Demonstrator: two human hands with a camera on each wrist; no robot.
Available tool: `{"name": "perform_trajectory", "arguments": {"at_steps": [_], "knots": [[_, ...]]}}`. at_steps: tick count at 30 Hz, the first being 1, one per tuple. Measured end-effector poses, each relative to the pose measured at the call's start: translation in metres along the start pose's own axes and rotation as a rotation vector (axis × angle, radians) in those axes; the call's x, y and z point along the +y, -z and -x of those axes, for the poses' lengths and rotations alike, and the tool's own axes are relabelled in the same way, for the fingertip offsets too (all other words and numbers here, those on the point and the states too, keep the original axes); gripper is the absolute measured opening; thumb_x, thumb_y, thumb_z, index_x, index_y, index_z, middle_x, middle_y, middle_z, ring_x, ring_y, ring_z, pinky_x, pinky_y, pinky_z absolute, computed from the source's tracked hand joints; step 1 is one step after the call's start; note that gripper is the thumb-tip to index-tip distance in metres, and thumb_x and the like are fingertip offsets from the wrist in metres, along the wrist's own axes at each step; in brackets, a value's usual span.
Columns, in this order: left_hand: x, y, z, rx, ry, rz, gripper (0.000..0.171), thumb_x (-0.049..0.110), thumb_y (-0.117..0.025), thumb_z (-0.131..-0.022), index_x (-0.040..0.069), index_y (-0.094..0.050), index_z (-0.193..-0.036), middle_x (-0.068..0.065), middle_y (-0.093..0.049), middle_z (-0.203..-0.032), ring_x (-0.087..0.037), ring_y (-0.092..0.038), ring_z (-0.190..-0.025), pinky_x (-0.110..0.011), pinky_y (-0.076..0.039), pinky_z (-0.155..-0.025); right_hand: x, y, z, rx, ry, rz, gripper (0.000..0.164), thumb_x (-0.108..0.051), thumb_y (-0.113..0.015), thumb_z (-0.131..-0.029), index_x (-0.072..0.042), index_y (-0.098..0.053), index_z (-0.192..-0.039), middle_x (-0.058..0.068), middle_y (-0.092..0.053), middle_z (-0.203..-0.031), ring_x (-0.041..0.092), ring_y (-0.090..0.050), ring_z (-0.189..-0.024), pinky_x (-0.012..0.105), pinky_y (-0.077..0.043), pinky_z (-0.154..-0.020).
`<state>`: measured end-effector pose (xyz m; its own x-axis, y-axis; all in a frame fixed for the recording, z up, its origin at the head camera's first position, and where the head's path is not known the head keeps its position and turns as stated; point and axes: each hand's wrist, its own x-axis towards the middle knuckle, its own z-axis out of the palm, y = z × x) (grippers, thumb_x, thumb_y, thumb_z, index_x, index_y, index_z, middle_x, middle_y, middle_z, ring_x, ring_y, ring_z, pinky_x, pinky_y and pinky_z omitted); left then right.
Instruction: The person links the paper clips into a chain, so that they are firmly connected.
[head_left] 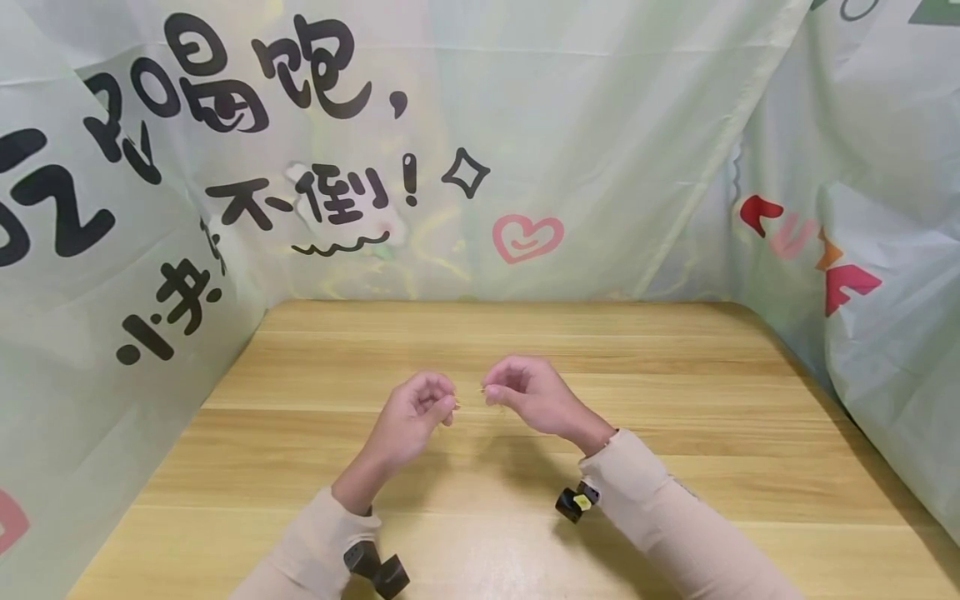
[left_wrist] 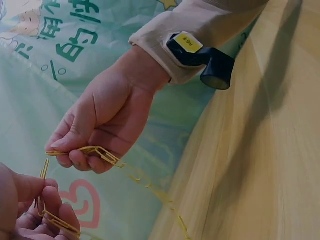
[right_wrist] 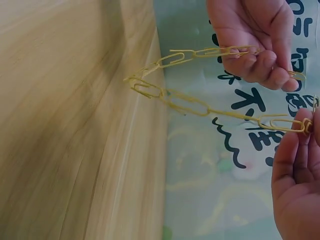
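Observation:
A chain of linked yellow paper clips (right_wrist: 230, 115) hangs in a loop between my two hands, above the wooden table. Between thumb and fingers, my left hand (head_left: 408, 417) pinches a paper clip (left_wrist: 46, 169) at one end of it, the tip pointing up. My right hand (head_left: 538, 398) pinches the other end, where a clip (left_wrist: 55, 153) shows past the thumb. More links lie across the right fingers and trail down. In the head view the hands face each other, a small gap apart, and the clips look tiny.
The wooden table (head_left: 480, 533) spreads below both hands. Printed cloth (head_left: 615, 150) with black lettering and a pink heart (head_left: 527, 239) hangs behind and at both sides. Each sleeve cuff bears a small black camera, as on the right wrist (head_left: 576, 502).

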<state>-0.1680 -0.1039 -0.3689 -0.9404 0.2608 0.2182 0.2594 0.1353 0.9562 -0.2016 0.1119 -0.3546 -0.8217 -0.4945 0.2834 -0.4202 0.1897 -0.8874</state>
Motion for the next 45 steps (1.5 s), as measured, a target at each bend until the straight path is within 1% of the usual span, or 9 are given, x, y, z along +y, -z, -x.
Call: {"name": "perform_trajectory", "arguments": {"at_steps": [5, 9, 14, 19, 22, 28, 34, 42, 45], "knots": [[0.002, -0.002, -0.001, -0.012, 0.042, 0.050, 0.017, 0.000, -0.057, -0.095, -0.003, -0.047, -0.109, -0.022, -0.063, -0.092, -0.020, -0.058, -0.075, -0.033, -0.052, -0.072, -0.001, -0.002, -0.002, -0.046, 0.008, -0.012, 0.005, 0.000, -0.064, -0.091, 0.001, -0.066, -0.096, 0.007, -0.066, -0.084, 0.030, -0.063, -0.076, 0.043, -0.055, -0.070], [0.002, -0.002, -0.002, -0.016, 0.056, 0.064, 0.020, 0.000, -0.059, -0.094, -0.003, -0.046, -0.109, -0.019, -0.066, -0.090, -0.019, -0.059, -0.075, -0.029, -0.052, -0.072, -0.001, -0.004, -0.003, -0.065, 0.008, -0.024, 0.006, 0.000, -0.064, -0.091, 0.002, -0.067, -0.096, 0.013, -0.067, -0.086, 0.041, -0.062, -0.079, 0.045, -0.055, -0.071], [0.002, -0.003, -0.001, -0.028, 0.057, 0.070, 0.021, 0.001, -0.060, -0.093, -0.003, -0.045, -0.108, -0.018, -0.068, -0.090, -0.019, -0.062, -0.076, -0.029, -0.052, -0.072, -0.002, -0.005, -0.004, -0.075, 0.003, -0.022, 0.007, 0.000, -0.064, -0.091, 0.003, -0.067, -0.097, 0.010, -0.067, -0.085, 0.035, -0.063, -0.078, 0.052, -0.054, -0.072], [0.002, -0.004, -0.001, -0.041, 0.052, 0.073, 0.020, 0.002, -0.060, -0.094, -0.002, -0.045, -0.106, -0.014, -0.069, -0.086, -0.017, -0.063, -0.074, -0.030, -0.052, -0.072, -0.001, -0.008, -0.005, -0.073, 0.015, -0.011, 0.009, -0.001, -0.063, -0.092, 0.006, -0.067, -0.098, 0.006, -0.068, -0.086, 0.028, -0.064, -0.077, 0.043, -0.056, -0.071], [0.001, -0.006, -0.001, -0.050, 0.045, 0.077, 0.019, 0.002, -0.059, -0.095, -0.004, -0.045, -0.105, -0.017, -0.069, -0.084, -0.015, -0.063, -0.073, -0.029, -0.052, -0.072, -0.002, -0.010, -0.005, -0.065, 0.013, 0.001, 0.008, -0.002, -0.063, -0.092, 0.004, -0.067, -0.096, 0.005, -0.068, -0.086, 0.024, -0.064, -0.077, 0.038, -0.056, -0.071], [0.000, -0.007, -0.001, -0.036, 0.060, 0.090, 0.018, 0.000, -0.059, -0.094, -0.004, -0.045, -0.105, -0.026, -0.068, -0.091, -0.015, -0.065, -0.073, -0.028, -0.054, -0.072, -0.003, -0.013, -0.004, -0.002, 0.037, 0.048, 0.007, 0.000, -0.065, -0.090, 0.004, -0.068, -0.095, 0.007, -0.067, -0.083, 0.024, -0.062, -0.071, 0.028, -0.054, -0.064], [0.000, -0.007, 0.000, -0.021, 0.070, 0.078, 0.020, -0.001, -0.061, -0.092, -0.005, -0.047, -0.106, -0.023, -0.069, -0.094, -0.018, -0.066, -0.074, -0.028, -0.055, -0.072, -0.001, -0.014, -0.003, 0.086, 0.041, 0.090, 0.006, 0.000, -0.068, -0.088, 0.002, -0.069, -0.094, 0.006, -0.066, -0.079, 0.023, -0.057, -0.061, 0.024, -0.049, -0.055], [-0.001, -0.004, 0.001, 0.004, 0.091, 0.015, 0.022, 0.004, -0.066, -0.090, -0.001, -0.051, -0.106, -0.022, -0.069, -0.096, -0.021, -0.067, -0.077, -0.031, -0.056, -0.074, -0.002, -0.007, 0.001, 0.126, 0.025, 0.108, 0.007, -0.005, -0.068, -0.089, 0.001, -0.068, -0.094, 0.005, -0.068, -0.082, 0.024, -0.058, -0.064, 0.024, -0.048, -0.055], [-0.001, -0.003, 0.001, 0.010, 0.088, 0.004, 0.023, 0.006, -0.067, -0.090, 0.000, -0.052, -0.106, -0.021, -0.069, -0.095, -0.022, -0.067, -0.078, -0.033, -0.056, -0.073, -0.002, -0.005, 0.001, 0.119, 0.030, 0.095, 0.007, -0.004, -0.069, -0.089, 0.001, -0.068, -0.094, 0.005, -0.066, -0.080, 0.025, -0.057, -0.063, 0.024, -0.047, -0.055]]}}
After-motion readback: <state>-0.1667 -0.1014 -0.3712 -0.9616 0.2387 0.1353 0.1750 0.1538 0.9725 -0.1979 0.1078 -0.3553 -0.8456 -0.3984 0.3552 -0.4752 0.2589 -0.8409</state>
